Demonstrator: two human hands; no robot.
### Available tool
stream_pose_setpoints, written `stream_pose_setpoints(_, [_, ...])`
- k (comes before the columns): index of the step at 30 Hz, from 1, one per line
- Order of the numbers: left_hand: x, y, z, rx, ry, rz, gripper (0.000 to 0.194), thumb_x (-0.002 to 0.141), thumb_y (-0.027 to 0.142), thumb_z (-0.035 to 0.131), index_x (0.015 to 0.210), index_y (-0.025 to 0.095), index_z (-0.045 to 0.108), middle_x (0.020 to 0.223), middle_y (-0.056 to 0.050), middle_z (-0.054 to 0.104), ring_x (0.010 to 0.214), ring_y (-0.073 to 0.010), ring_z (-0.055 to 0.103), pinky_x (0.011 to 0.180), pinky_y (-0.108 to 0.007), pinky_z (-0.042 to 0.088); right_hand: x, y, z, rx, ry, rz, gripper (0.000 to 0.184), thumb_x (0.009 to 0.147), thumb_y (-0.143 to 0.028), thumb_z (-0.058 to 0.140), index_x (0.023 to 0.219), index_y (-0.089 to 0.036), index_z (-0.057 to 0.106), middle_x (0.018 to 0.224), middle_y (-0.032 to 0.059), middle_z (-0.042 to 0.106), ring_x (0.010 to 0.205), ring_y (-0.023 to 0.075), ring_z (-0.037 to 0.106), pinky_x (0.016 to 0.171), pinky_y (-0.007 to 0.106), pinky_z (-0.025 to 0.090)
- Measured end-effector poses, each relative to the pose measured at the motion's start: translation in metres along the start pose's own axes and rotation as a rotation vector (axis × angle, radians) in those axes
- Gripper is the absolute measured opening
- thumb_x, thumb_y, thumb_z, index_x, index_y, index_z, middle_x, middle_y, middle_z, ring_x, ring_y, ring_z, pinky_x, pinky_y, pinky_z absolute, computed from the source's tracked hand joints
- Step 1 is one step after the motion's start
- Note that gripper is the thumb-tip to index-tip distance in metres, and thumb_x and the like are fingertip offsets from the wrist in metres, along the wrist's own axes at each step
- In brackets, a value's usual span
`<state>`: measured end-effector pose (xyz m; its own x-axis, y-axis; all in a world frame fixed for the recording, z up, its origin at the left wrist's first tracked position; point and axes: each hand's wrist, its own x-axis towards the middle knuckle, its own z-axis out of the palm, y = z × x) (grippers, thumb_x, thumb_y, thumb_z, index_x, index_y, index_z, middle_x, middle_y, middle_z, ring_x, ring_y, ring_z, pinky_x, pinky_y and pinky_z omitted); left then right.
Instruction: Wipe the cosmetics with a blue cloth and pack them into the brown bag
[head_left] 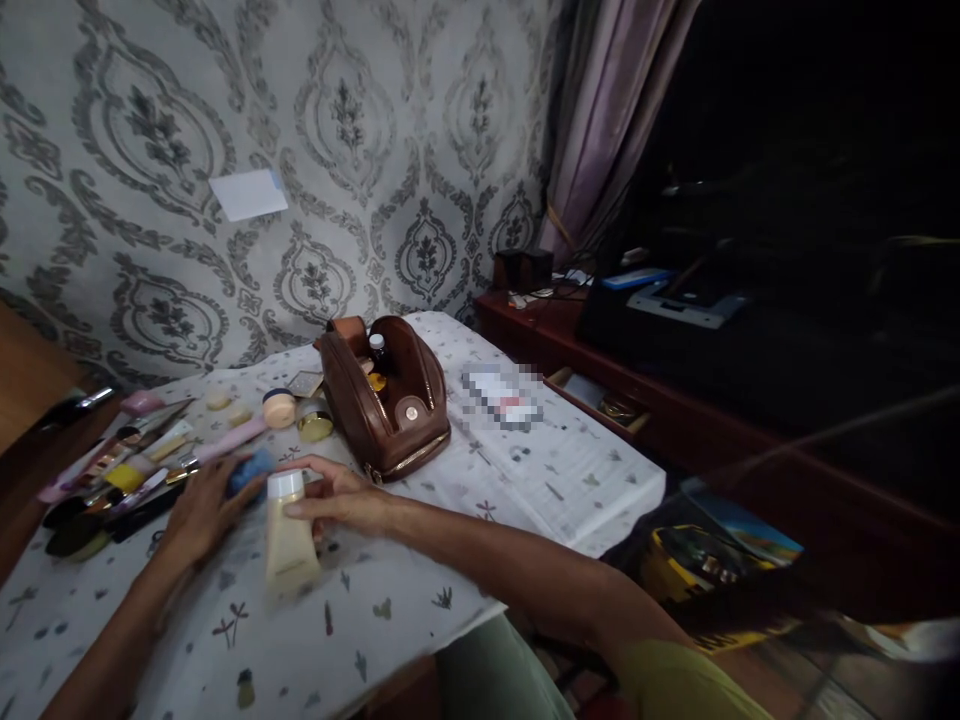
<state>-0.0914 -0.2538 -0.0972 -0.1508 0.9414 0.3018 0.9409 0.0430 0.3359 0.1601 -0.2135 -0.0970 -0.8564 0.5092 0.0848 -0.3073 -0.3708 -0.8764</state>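
Observation:
My right hand (pixel 341 497) is closed around a cream-coloured squeeze tube (pixel 291 555) with a white cap, held cap up above the table. Beside it, my left hand (pixel 201 508) has its fingers round a small blue thing (pixel 253 468), too blurred to name exactly. A brown leather toiletry bag (pixel 390 440) stands unzipped just beyond my hands, with a dark white-capped bottle (pixel 377 346) and something yellow inside. Left of the bag sit a jar with a dark lid (pixel 279 408) and a gold-rimmed jar (pixel 314 422).
Makeup brushes, tubes and other cosmetics lie heaped at the left, among them a pink-handled brush (pixel 229 440). A patterned white cloth (pixel 409 590) covers the table. A blurred-out object (pixel 502 396) lies right of the bag. Farther right is an open drawer (pixel 600 400) in a reddish-brown cabinet.

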Motion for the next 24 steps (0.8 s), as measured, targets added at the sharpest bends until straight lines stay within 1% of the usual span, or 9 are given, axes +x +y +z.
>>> stream_pose_setpoints(2, [-0.002,-0.010,0.005,0.080,-0.089,0.025,0.067,0.081,0.069,0.044,0.119,0.018,0.064,0.127,-0.016,0.064,0.127,-0.0393,0.053,0.105,-0.056,0.042,0.001,-0.001,0.000,-0.024,0.048,-0.036,0.081,0.052,-0.054,0.092,0.118,-0.024,0.057,0.086,-0.0026,0.063,0.069,0.0113,0.059,0.051,0.019,0.049])
stream_pose_setpoints(4, [-0.006,-0.008,0.004,0.090,-0.100,0.018,0.067,0.088,0.065,0.036,0.130,0.018,0.059,0.136,-0.015,0.060,0.132,-0.0366,0.050,0.109,-0.054,0.041,0.002,-0.002,0.000,-0.059,0.109,-0.077,0.075,0.054,-0.055,0.090,0.113,-0.023,0.057,0.088,-0.0021,0.061,0.071,0.0117,0.059,0.051,0.019,0.048])
stream_pose_setpoints(6, [-0.009,0.003,-0.002,0.093,-0.045,0.026,0.061,0.095,0.058,0.029,0.135,0.019,0.055,0.140,-0.013,0.058,0.132,-0.0336,0.051,0.109,-0.052,0.042,0.003,-0.005,0.001,-0.087,0.158,-0.122,0.069,0.057,-0.055,0.088,0.109,-0.023,0.056,0.091,-0.0017,0.059,0.071,0.0115,0.058,0.050,0.019,0.048])
stream_pose_setpoints(9, [-0.011,0.023,-0.014,0.160,0.101,0.076,0.056,0.099,0.051,0.027,0.130,0.017,0.059,0.133,-0.015,0.062,0.125,-0.0360,0.057,0.104,-0.056,0.044,0.003,-0.013,0.002,-0.105,0.195,-0.216,0.063,0.060,-0.056,0.086,0.103,-0.023,0.052,0.094,-0.0012,0.058,0.068,0.0106,0.057,0.049,0.020,0.048])
stream_pose_setpoints(11, [-0.011,0.035,-0.019,0.136,0.166,0.126,0.054,0.099,0.049,0.027,0.127,0.016,0.060,0.127,-0.016,0.065,0.119,-0.0359,0.060,0.101,-0.055,0.046,0.000,-0.023,0.004,-0.131,0.206,-0.284,0.061,0.064,-0.054,0.084,0.104,-0.024,0.050,0.097,-0.0010,0.058,0.067,0.0101,0.057,0.051,0.021,0.050])
stream_pose_setpoints(15, [-0.008,0.059,-0.016,-0.081,0.188,0.239,0.047,0.100,0.042,0.033,0.132,0.017,0.057,0.132,-0.013,0.064,0.123,-0.0302,0.059,0.104,-0.047,0.047,-0.015,-0.049,0.010,-0.252,0.231,-0.429,0.057,0.075,-0.048,0.078,0.120,-0.027,0.049,0.102,0.0003,0.059,0.073,0.0120,0.059,0.056,0.022,0.053])
stream_pose_setpoints(18, [-0.003,0.083,-0.007,-0.155,0.178,0.388,0.046,0.099,0.036,0.039,0.140,0.019,0.050,0.139,-0.012,0.059,0.130,-0.0290,0.054,0.108,-0.047,0.045,-0.031,-0.076,0.012,-0.390,0.289,-0.573,0.048,0.081,-0.046,0.072,0.120,-0.026,0.051,0.104,0.0019,0.060,0.081,0.0139,0.061,0.062,0.024,0.055])
stream_pose_setpoints(21, [0.003,0.113,0.002,-0.121,0.190,0.519,0.045,0.100,0.032,0.042,0.143,0.019,0.046,0.145,-0.014,0.052,0.138,-0.0293,0.046,0.113,-0.047,0.042,-0.045,-0.106,0.005,-0.496,0.416,-0.747,0.044,0.085,-0.044,0.069,0.121,-0.027,0.050,0.106,0.0028,0.060,0.086,0.0156,0.062,0.066,0.026,0.057])
stream_pose_setpoints(24, [0.007,0.141,0.008,-0.022,0.207,0.626,0.046,0.101,0.027,0.043,0.147,0.023,0.042,0.156,-0.014,0.040,0.148,-0.0305,0.033,0.117,-0.049,0.037,-0.051,-0.134,-0.014,-0.590,0.616,-0.896,0.038,0.089,-0.044,0.064,0.118,-0.027,0.048,0.108,0.0028,0.058,0.091,0.0166,0.062,0.072,0.030,0.058])
